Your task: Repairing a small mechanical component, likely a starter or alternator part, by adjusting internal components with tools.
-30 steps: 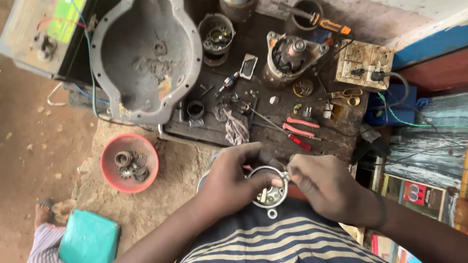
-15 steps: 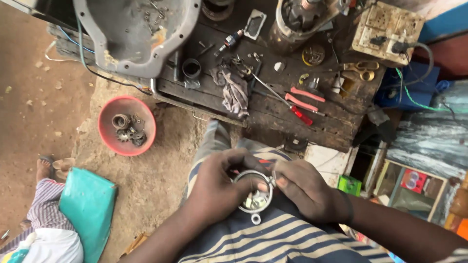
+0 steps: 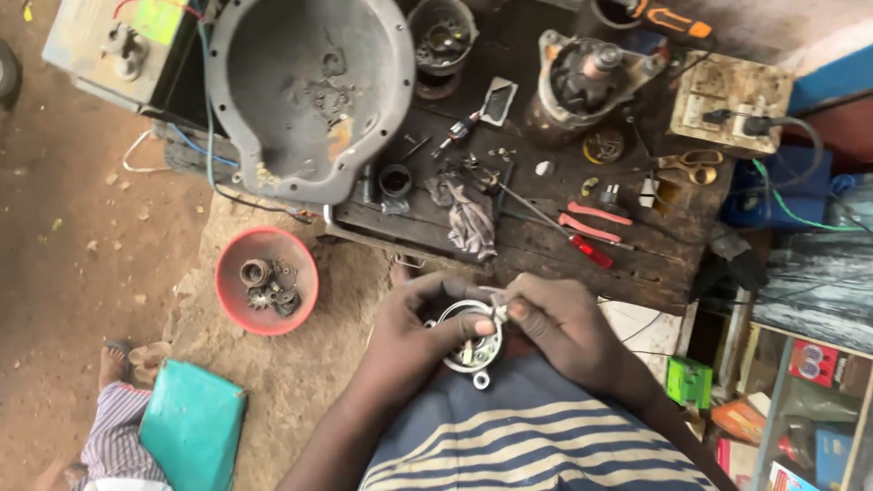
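Note:
My left hand (image 3: 414, 336) cups a round silver metal end plate (image 3: 473, 344) with small parts inside it, held over my lap in front of my striped shirt (image 3: 536, 436). Its thumb lies across the plate's rim. My right hand (image 3: 564, 327) pinches at the plate's upper right edge with thumb and forefinger. Both hands touch the plate. What sits under the fingers is hidden.
A dark wooden bench (image 3: 546, 227) ahead carries a large grey housing (image 3: 309, 91), a motor body (image 3: 582, 82), red-handled pliers (image 3: 591, 223), a rag (image 3: 468, 218) and scissors (image 3: 687, 165). A red bowl (image 3: 265, 280) of parts sits on the ground left. A teal box (image 3: 191, 427) lies lower left.
The view has shifted so the bench sits higher and closer. My hands stay on the plate; the right fingers have moved up to its top right edge.

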